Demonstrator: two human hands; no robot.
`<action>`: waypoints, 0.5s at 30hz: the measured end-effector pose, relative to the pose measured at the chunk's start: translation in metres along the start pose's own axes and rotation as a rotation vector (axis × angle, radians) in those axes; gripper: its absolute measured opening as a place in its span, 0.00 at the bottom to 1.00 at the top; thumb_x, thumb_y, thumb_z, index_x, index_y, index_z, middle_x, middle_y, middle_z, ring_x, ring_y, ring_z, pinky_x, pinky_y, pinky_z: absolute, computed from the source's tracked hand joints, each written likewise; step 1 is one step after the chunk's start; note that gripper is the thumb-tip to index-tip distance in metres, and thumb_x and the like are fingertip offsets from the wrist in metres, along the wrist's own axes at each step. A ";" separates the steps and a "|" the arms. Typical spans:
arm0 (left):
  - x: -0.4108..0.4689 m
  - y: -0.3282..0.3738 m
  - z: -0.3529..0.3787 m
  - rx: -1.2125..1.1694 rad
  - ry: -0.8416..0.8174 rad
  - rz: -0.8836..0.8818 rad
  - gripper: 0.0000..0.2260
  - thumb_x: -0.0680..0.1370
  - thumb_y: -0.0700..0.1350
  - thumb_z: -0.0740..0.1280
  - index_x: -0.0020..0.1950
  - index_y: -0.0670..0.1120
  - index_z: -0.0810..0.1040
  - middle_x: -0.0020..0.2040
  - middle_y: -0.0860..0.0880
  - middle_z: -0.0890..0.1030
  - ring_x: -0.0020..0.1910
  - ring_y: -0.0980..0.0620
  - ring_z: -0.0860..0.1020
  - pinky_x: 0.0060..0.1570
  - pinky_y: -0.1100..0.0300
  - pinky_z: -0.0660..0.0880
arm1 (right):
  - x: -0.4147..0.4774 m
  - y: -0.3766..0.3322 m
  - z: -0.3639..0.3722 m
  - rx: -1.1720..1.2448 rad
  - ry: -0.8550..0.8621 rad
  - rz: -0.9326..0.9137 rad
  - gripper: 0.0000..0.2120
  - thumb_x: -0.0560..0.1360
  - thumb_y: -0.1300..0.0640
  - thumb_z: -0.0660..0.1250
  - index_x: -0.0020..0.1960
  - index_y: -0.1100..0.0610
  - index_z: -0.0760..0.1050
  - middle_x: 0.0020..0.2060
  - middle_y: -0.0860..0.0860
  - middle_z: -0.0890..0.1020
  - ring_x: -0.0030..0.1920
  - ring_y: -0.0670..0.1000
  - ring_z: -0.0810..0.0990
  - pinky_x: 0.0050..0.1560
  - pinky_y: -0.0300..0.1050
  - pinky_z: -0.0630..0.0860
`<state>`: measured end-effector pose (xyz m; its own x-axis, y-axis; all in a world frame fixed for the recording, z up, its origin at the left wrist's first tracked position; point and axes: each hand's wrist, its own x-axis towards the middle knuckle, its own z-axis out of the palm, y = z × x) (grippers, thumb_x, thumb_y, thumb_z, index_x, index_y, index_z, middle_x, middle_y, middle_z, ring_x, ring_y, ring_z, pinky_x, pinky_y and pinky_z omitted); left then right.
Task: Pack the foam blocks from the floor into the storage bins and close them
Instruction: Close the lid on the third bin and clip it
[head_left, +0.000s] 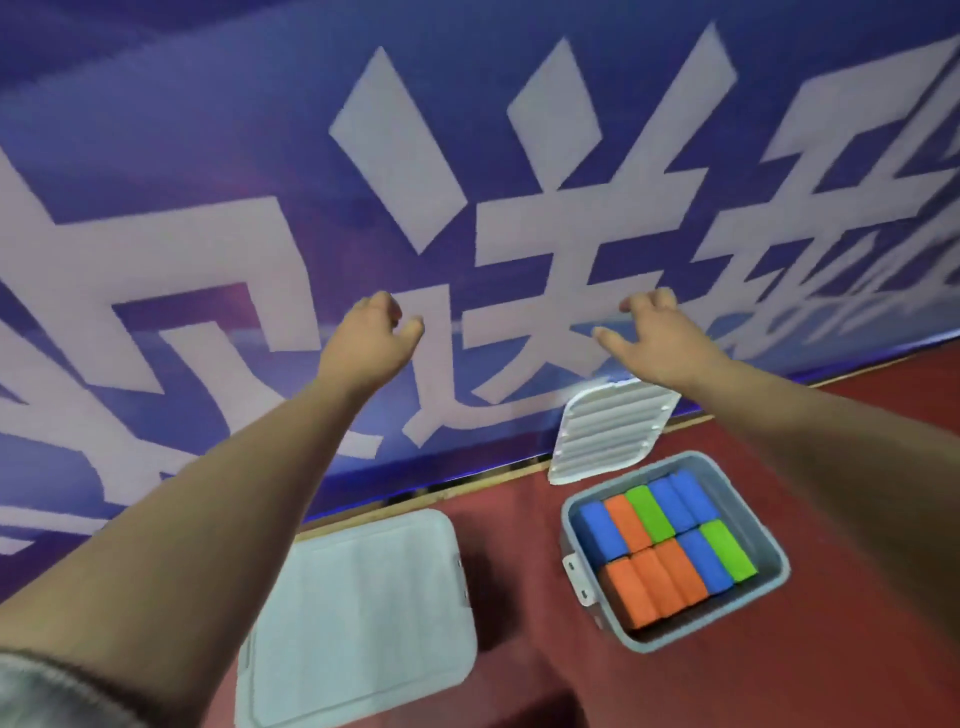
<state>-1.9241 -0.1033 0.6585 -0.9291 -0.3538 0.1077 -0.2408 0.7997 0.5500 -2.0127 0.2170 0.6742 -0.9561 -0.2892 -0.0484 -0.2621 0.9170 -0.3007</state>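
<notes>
Both hands are raised before the blue banner (208, 156), well apart and holding nothing: left hand (371, 332) loosely curled, right hand (657, 330) spread. At near left on the red floor (857, 623) sits a lidded storage bin (358, 613). To its right the open grey bin (652, 642) is full of foam blocks (670, 545). Packing looks done, and closing remains. The ribbed white lid (608, 431) leans against the banner just behind it, so next comes fetching it and seating it squarely.

Red floor (857, 519) bears closed bin (358, 618), open bin (654, 644), loose lid (608, 431).
</notes>
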 end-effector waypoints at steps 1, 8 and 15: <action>0.002 0.030 0.002 -0.002 -0.001 0.016 0.15 0.78 0.55 0.61 0.54 0.44 0.74 0.50 0.46 0.78 0.48 0.45 0.76 0.45 0.53 0.72 | -0.003 0.021 -0.021 0.006 0.015 0.008 0.31 0.78 0.37 0.60 0.71 0.58 0.65 0.66 0.59 0.65 0.61 0.63 0.74 0.65 0.57 0.71; -0.006 0.198 0.052 -0.014 -0.033 0.081 0.13 0.77 0.56 0.62 0.49 0.46 0.74 0.46 0.47 0.79 0.44 0.46 0.77 0.43 0.52 0.76 | -0.023 0.148 -0.099 0.029 0.025 0.062 0.32 0.77 0.37 0.60 0.72 0.58 0.64 0.67 0.60 0.65 0.60 0.63 0.75 0.64 0.56 0.71; 0.002 0.256 0.135 -0.001 -0.109 0.104 0.15 0.78 0.57 0.61 0.55 0.47 0.74 0.50 0.49 0.78 0.47 0.49 0.77 0.49 0.52 0.78 | -0.006 0.234 -0.108 0.014 -0.013 0.082 0.32 0.77 0.36 0.59 0.72 0.56 0.64 0.66 0.58 0.67 0.59 0.60 0.76 0.62 0.56 0.72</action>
<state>-2.0255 0.1665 0.6876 -0.9740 -0.2143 0.0732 -0.1416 0.8285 0.5418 -2.0825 0.4625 0.7068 -0.9724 -0.2172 -0.0856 -0.1814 0.9337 -0.3086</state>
